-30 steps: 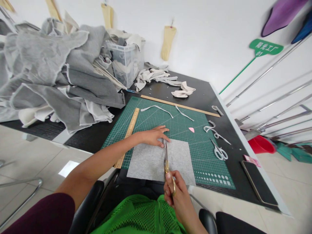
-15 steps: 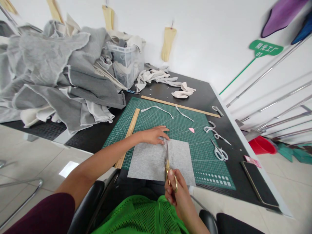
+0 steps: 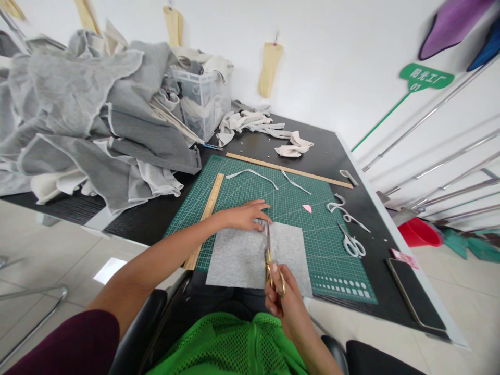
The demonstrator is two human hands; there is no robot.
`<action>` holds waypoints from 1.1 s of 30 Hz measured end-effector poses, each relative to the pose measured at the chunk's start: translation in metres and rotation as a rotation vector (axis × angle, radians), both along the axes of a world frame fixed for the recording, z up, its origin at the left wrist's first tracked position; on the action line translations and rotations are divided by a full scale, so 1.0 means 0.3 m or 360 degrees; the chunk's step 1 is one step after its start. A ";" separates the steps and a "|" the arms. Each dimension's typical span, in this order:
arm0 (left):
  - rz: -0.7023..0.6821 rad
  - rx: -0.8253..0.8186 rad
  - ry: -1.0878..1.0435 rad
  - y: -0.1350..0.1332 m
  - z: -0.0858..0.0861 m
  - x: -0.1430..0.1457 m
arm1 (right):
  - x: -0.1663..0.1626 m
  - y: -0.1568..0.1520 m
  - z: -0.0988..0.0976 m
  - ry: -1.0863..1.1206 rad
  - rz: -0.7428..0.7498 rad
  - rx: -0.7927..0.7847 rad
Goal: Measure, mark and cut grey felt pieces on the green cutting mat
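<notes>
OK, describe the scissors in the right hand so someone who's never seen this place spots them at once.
On the black table, find the green gridded mat, then the grey cloth spread over its near edge. The scissors are at that cloth, blades pointing away from the person, handles in the right hand. Gold handles set them apart from the white-handled pair farther right.

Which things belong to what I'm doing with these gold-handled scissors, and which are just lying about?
Seem part of the job:
gold-handled scissors
gray fabric sheet
green cutting mat underneath

Seem just lying about:
white-handled scissors
smartphone
pile of gray fabric
clear plastic bin
</notes>
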State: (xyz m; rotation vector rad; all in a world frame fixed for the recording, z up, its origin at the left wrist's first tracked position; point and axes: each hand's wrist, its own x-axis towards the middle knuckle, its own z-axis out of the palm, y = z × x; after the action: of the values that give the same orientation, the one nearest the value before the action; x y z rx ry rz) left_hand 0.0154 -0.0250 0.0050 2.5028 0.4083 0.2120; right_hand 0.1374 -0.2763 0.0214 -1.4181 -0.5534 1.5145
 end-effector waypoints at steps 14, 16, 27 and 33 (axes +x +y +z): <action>0.0032 -0.0016 -0.0047 -0.011 0.036 0.000 | 0.014 0.008 0.002 -0.0050 0.0033 0.0038; 0.0027 -0.0009 -0.0055 -0.011 0.035 0.000 | 0.016 0.006 0.000 -0.0058 0.0036 0.0037; 0.0025 -0.0059 -0.0043 -0.007 0.032 -0.003 | 0.010 -0.001 0.008 -0.0100 0.0052 0.0094; 0.0018 -0.0063 -0.0047 -0.003 0.023 -0.002 | 0.017 -0.008 -0.005 -0.0126 0.0093 0.0105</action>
State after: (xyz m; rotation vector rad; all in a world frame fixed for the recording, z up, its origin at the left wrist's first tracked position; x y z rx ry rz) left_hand 0.0147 -0.0260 0.0120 2.4563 0.4106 0.2430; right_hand 0.1426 -0.2786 0.0199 -1.4265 -0.6922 1.4772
